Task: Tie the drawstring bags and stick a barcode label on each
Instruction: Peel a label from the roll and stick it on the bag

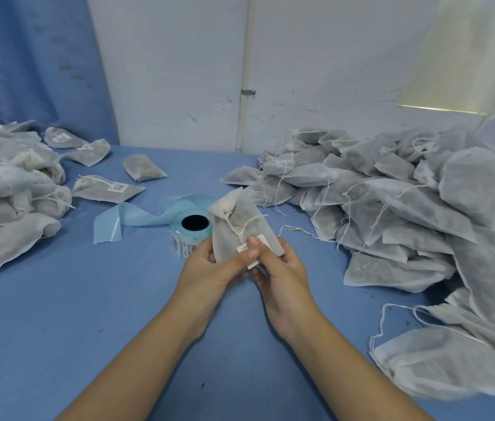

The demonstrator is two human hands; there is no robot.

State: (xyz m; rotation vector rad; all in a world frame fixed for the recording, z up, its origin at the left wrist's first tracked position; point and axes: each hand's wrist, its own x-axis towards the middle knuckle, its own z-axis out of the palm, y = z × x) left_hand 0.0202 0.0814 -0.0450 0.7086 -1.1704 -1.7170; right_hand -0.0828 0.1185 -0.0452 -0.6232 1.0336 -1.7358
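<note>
Head view.

Trainee: Closest in, what have the hands got?

Lead: At centre, just above the blue table (118, 314), the left hand (206, 264) curls round the lower left edge of a drawstring bag (237, 208), thumb on its front. The right hand (284, 264) has its fingers behind the bag and its thumb pinching a barcode label (244, 248) against the cloth. The neck, up at 12 o'clock, is gathered and the cord (235, 229) looks knotted, so I judge the sticking step is in hand.

Trainee: How do I do it well?

Lead: Flatten the cloth with the fingers behind, then rub both thumbs outward from the label's middle so no corner lifts. Part of it seems to overhang the bag's lower edge. I'd seat it fully on the fabric, clear of the cord.

Trainee: And beyond?

Lead: Just behind the left hand, at 11 o'clock, stands the label roll (193, 230), its backing strip (130, 218) trailing toward 10. Farther out, labelled bags (109, 189) lie at 9 to 10 o'clock. The heap (407, 202) with no labels showing spreads from 1 to 4 o'clock, cords loose.
</note>
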